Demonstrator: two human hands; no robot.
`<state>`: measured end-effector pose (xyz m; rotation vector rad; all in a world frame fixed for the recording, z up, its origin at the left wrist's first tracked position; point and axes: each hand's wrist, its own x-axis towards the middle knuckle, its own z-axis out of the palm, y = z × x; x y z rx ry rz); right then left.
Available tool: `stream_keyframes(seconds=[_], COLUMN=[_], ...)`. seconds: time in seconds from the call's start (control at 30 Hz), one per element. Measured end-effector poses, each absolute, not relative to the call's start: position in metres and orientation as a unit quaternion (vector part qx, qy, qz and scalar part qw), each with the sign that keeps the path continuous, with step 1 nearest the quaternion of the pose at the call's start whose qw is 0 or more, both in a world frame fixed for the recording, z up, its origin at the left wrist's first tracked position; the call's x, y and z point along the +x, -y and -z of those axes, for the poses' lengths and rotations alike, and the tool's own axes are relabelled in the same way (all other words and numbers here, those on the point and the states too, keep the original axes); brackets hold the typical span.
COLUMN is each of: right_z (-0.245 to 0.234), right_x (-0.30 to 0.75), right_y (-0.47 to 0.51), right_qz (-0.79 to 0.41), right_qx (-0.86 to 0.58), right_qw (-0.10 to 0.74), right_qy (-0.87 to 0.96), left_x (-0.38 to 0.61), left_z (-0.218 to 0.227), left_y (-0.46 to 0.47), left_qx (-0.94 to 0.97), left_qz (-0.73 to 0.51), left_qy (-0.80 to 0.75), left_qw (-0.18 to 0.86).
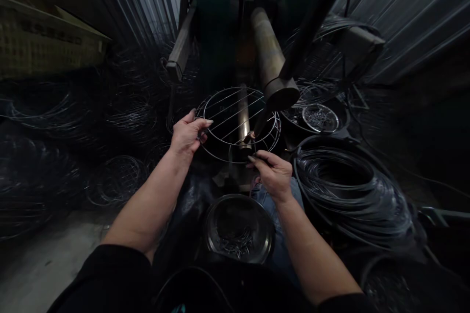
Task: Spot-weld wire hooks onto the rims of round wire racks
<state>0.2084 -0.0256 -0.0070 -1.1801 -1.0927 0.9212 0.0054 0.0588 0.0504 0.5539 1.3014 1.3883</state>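
Observation:
A round wire rack (235,144), with two rings and straight cross bars, lies roughly level in front of me. My left hand (189,132) is closed around its left rim, thumb on top. My right hand (273,172) pinches what looks like a short piece of wire at the rack's near right side. Just above those fingertips, a dark slanted bar with a copper-coloured tip (251,136) meets the rack's rim. Under the rack runs a brass-coloured rod (243,110). A steel bowl (240,200) holding several short bent wire pieces (238,242) sits on my lap.
A thick metal cylinder (270,51) juts toward me above the rack. On the right are a tub of coiled wire rings (338,195) and a dish of small metal pieces (320,118). Wire rings (115,181) pile up at left, near a yellow crate (47,39).

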Motion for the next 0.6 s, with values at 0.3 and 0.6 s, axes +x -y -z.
stream_keyframes(seconds=[0.3,0.6], right_z=[0.0142,0.0121], right_x=[0.2132,0.2138], right_y=[0.0256,0.0208], right_qz=[-0.393,-0.391], right_qx=[-0.507,-0.512], right_qw=[0.59,0.594], right_qy=[0.49,0.482], left_x=[0.0045,0.008], left_z=[-0.0493,-0.0531], left_y=[-0.0629,-0.0689], left_qx=[0.242,0.221], left_qz=[-0.587,-0.577], left_qy=[-0.541,-0.548], left_qw=[0.552,0.563])
